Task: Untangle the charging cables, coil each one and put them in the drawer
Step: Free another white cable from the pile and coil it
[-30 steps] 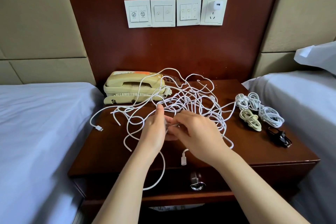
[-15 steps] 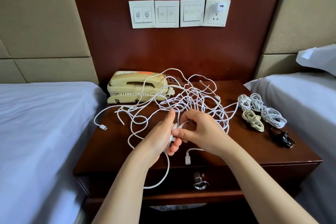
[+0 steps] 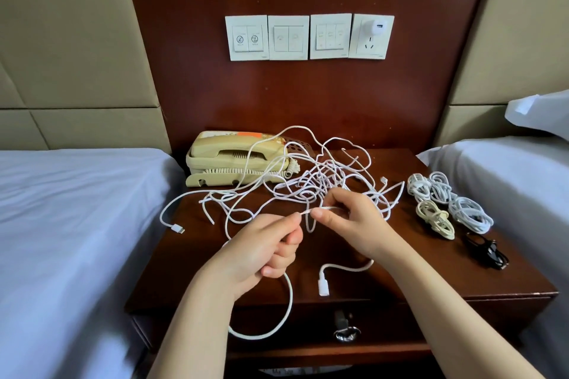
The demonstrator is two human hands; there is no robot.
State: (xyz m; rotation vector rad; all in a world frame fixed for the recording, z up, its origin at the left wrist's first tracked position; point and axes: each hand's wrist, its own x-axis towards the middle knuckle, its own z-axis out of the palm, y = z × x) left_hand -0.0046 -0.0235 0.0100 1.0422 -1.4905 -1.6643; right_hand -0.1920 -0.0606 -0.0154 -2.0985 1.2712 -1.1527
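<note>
Both forearms reach in from the bottom of the view and meet over the middle of the nightstand (image 3: 431,274). The left hand (image 3: 264,252) has its fingers curled, with thumb and forefinger pinching a white strand. The right hand (image 3: 354,221) faces it just beside, its thumb and forefinger closed on the same strand, so a short length is held between the two. That strand belongs to the tangle of white cables (image 3: 308,184), which sprawls across the back half of the tabletop and partly over a cream telephone (image 3: 234,160). One loop hangs from under the left hand down over the front edge, in front of the closed drawer (image 3: 415,323), which has a key (image 3: 346,329) in its lock. A loose plug (image 3: 324,281) lies near the front edge, and another plug (image 3: 177,228) at the left edge. On the right side of the top sit white coiled cables (image 3: 469,214), a cream coil (image 3: 434,218) and a black coil (image 3: 486,252). The nightstand stands between two beds (image 3: 61,209) with white sheets. On the dark wood panel above is a row of switches (image 3: 288,37) and a socket with a charger (image 3: 377,28) plugged in.
</note>
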